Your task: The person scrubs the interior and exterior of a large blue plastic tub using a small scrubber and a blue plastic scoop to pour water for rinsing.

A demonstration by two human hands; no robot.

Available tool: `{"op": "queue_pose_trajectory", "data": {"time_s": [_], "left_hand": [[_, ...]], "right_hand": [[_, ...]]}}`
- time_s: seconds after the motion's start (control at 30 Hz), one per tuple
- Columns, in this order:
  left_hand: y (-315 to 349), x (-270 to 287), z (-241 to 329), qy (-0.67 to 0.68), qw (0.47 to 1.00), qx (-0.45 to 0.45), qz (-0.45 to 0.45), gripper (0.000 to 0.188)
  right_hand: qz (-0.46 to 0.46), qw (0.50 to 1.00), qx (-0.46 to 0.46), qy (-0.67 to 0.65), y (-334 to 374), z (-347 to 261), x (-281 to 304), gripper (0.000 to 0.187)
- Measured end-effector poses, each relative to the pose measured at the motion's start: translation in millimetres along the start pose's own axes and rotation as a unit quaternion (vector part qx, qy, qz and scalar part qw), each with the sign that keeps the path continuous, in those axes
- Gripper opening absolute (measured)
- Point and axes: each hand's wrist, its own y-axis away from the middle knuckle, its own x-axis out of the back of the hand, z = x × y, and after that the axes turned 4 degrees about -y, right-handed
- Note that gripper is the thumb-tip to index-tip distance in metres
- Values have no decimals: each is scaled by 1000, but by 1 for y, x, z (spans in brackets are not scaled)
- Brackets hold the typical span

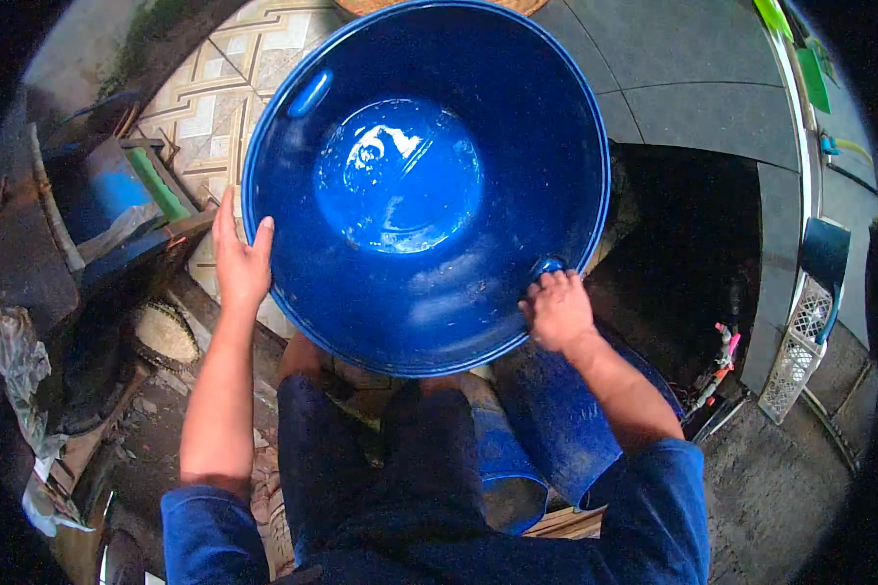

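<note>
A large, round blue plastic tub [439, 312] takes up the upper middle of the head view, its mouth facing me. Its inside is glossy, with light glinting off the bottom. My right hand [561, 310] is closed over the near right rim, the fingers curled inside beside a small oval opening. At the left rim is my left hand [242, 261]. Its fingers stretch up along the outside and the thumb reaches over the edge. A second oval opening [310, 94] shows in the far left wall. The tub hides whatever lies behind it.
Blue barrels [566, 419] lie beside my legs on the right. A wooden frame with a blue and green interior [132, 190] stands at left, above crumpled clear plastic [19, 370]. Patterned tiles [215, 97] and grey tiles [693, 58] cover the far ground. A metal grate [795, 361] lies far right.
</note>
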Motion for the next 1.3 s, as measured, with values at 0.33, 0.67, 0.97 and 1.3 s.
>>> {"op": "queue_pose_trajectory", "data": {"time_s": [0.33, 0.67, 0.97, 1.3], "left_hand": [[104, -53, 11, 56, 993, 62, 84, 75], [-17, 13, -31, -51, 994, -85, 37, 64], [-71, 4, -15, -22, 986, -166, -7, 63], [-79, 4, -9, 18, 983, -173, -59, 58]], "right_hand": [[179, 981, -66, 46, -45, 46, 6, 20], [-242, 968, -6, -64, -53, -47, 18, 37], [-486, 746, 88, -447, -130, -177, -20, 73], [-374, 905, 33, -201, -143, -115, -141, 95]]}}
